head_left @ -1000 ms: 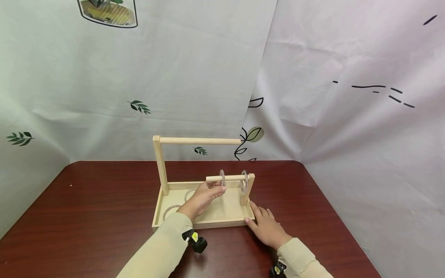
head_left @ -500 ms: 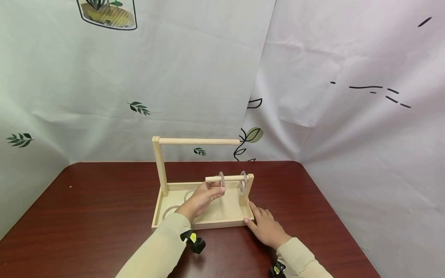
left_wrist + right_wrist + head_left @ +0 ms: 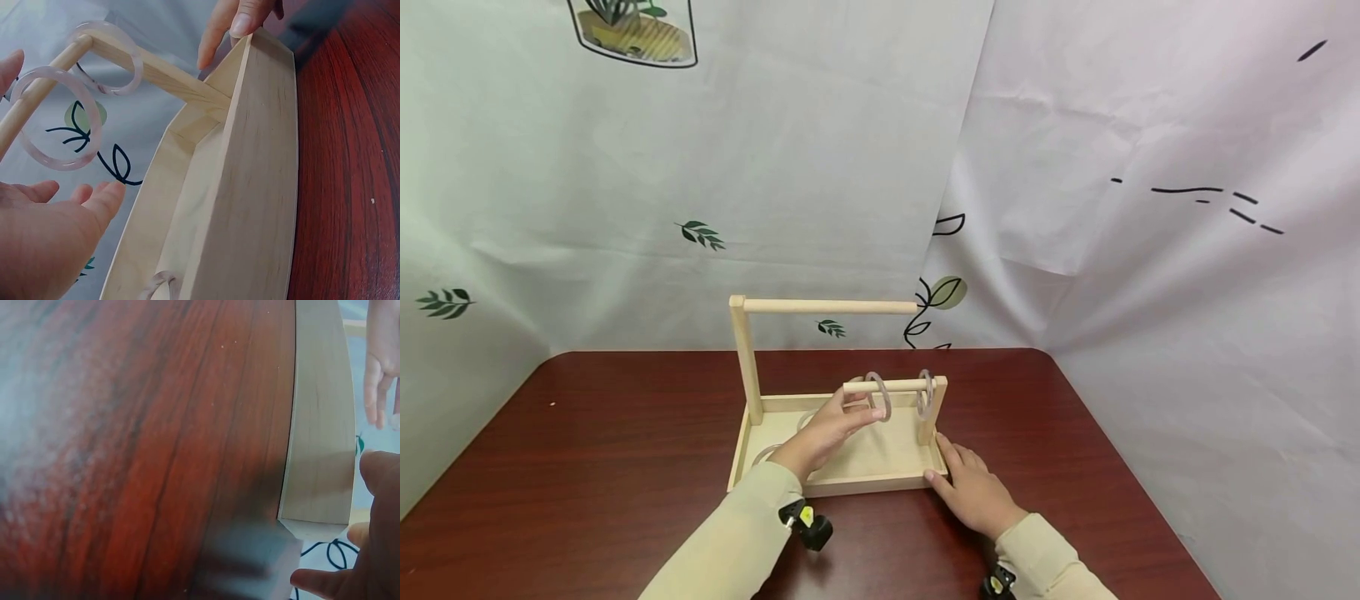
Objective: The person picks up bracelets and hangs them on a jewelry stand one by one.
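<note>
A pale translucent bangle [image 3: 94,119] hangs on the short rod [image 3: 906,385] of a wooden stand with a tray base [image 3: 868,485]. Beside it, nearer the post, hangs a second bangle [image 3: 136,70]. My left hand [image 3: 826,432] is around the rod's free end, fingers spread; in the left wrist view the bangle hangs apart from the fingers below it. My right hand [image 3: 976,493] rests against the tray's front right corner, thumb at the front wall and fingers along the side. More bangles [image 3: 765,453] lie in the tray, partly hidden by my left arm.
A taller post [image 3: 747,358] at the tray's left carries a long upper rod [image 3: 831,306] reaching right, above the short one. The stand is on a dark red wooden table [image 3: 625,433]. A printed white cloth [image 3: 820,167] hangs behind the table.
My left hand has let go of the bangle, which has turned and now hangs freely on the short rod. The left arm has drawn slightly left. My right hand stays at the corner.
</note>
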A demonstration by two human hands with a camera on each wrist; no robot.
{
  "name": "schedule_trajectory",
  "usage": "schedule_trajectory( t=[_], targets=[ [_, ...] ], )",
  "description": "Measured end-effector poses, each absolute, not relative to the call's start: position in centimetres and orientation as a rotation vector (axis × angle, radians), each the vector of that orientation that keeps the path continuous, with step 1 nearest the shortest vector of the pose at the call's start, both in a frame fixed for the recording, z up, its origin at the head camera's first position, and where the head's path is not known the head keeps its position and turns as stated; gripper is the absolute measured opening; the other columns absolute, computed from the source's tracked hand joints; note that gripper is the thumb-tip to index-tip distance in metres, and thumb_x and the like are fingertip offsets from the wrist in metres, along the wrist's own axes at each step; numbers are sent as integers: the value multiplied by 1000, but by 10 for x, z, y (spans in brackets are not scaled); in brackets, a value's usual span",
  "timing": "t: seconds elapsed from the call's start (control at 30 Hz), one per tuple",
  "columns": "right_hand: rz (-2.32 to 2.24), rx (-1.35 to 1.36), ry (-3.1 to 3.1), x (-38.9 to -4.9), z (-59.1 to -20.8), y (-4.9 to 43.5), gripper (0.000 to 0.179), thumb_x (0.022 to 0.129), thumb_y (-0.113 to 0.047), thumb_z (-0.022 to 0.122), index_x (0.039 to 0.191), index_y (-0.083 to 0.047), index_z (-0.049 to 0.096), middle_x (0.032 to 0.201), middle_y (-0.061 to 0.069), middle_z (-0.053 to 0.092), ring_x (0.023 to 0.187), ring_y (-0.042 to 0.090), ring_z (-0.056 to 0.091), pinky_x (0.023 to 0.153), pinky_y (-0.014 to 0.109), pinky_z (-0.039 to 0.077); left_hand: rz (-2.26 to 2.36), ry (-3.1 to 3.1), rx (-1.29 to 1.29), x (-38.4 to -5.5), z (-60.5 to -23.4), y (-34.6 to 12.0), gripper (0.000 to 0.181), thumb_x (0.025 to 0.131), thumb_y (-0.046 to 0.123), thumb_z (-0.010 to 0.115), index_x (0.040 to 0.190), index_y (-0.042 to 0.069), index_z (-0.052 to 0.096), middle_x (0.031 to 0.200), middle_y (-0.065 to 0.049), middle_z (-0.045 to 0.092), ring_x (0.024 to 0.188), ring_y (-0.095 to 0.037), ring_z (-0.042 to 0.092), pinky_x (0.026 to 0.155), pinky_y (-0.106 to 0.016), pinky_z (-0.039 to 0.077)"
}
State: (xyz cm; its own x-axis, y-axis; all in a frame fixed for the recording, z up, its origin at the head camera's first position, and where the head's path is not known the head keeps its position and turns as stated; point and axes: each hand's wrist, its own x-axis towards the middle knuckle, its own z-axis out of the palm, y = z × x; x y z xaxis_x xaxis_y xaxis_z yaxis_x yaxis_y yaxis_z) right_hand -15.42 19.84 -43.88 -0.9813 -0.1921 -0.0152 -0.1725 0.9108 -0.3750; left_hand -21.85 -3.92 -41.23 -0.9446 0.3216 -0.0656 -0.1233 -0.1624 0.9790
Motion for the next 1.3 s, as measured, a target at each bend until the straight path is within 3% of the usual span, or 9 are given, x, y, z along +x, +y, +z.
schedule_trajectory(
  t=[0.47,0.73,1.0,1.3],
  targets=[
    [-491,-321,3145,-155,-438,199,63,97,-45,53,147,-9,40,138,20,49,130,39,43,93,64,40,1912,2269,225,-211,-412,-59,88,82,22,77,152,7,25,148,-23,31,135,-41,36,104,-54,36],
    [-422,-435,3270,-155,-436,196,61,94,-45,57,142,-9,46,134,19,53,128,38,46,94,60,42,1659,2560,277,-199,-408,-76,95,79,31,78,153,9,24,152,-22,18,137,-42,30,105,-58,32],
    [-331,-505,3333,-154,-435,196,60,92,-47,59,140,-11,50,133,17,54,127,35,48,92,57,44,1339,2881,445,-182,-406,-94,90,82,36,75,151,3,28,151,-21,25,139,-41,21,106,-61,28],
    [-308,-541,3343,-152,-435,193,61,93,-49,57,140,-12,50,137,15,52,132,37,43,94,61,41,909,3179,543,-165,-402,-111,83,82,42,74,145,1,39,148,-25,33,139,-48,25,104,-65,27]
  ],
)
